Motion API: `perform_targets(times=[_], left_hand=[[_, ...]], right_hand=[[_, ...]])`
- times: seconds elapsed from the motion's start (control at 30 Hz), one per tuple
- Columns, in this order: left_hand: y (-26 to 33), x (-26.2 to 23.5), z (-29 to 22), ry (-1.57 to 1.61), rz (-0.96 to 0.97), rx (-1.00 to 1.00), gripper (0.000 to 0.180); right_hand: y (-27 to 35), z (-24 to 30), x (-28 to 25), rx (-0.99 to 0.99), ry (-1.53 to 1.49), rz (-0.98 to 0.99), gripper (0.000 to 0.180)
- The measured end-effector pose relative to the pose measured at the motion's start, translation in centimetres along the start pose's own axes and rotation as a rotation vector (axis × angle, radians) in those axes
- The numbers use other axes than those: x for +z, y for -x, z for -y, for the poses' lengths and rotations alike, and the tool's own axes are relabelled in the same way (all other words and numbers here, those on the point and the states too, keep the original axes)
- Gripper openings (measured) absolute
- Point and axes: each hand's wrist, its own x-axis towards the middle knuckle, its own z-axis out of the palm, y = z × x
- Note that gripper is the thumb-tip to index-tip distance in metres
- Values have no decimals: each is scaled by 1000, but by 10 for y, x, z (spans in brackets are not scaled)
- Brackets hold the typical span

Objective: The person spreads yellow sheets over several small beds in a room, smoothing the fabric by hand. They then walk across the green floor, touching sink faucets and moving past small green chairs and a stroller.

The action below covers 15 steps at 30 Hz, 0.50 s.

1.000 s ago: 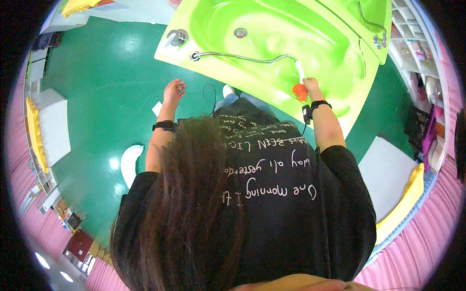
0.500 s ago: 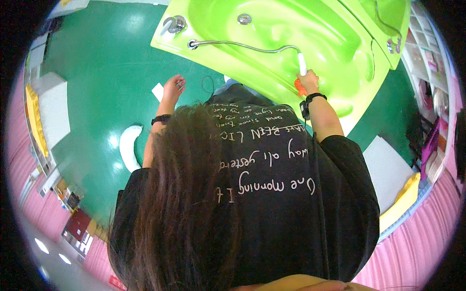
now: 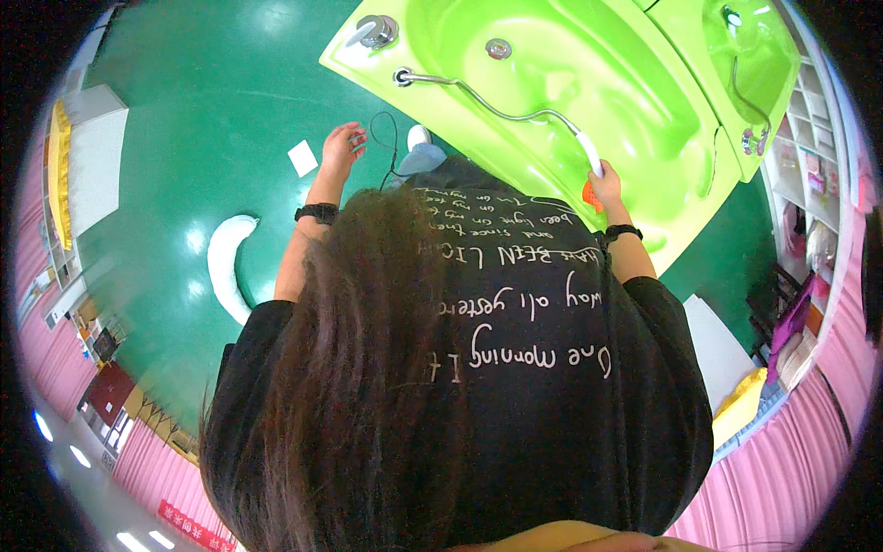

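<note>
My right hand [image 3: 605,184] is closed round the lower end of a white hand shower [image 3: 589,152], above the near rim of a bright green bathtub [image 3: 533,152]. A curved metal hose [image 3: 501,110] runs from the shower to a fitting on the tub's left rim. Beside that hand, partly covered by it, shows a small orange object [image 3: 590,195] whose kind I cannot make out. My left hand [image 3: 342,147] hovers over the green floor left of the tub, fingers apart and holding nothing. Both wrists carry black bands.
A chrome tap handle [image 3: 375,33] sits at the tub's left corner, with a round drain fitting [image 3: 498,49] inside. Another green basin [image 3: 750,64] adjoins it on the right. A white card [image 3: 302,158], a white curved cushion [image 3: 228,267] and a thin black cable [image 3: 395,147] are on the floor side.
My right hand has drawn the hand shower nearer to me, toward the tub's near rim. My left hand stays open beside the tub. The whole view has shifted slightly.
</note>
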Motion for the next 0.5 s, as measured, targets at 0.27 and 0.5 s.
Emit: perform_targets(times=[0.27,0.5], left_hand=[[-30,24,-51,-194,135,123,24],[-53,40,-91,-508,532,317,26]], right_hand=[[3,49,-14,-113,-184,0,35],[23,164,-37,-70,-502,17,39]])
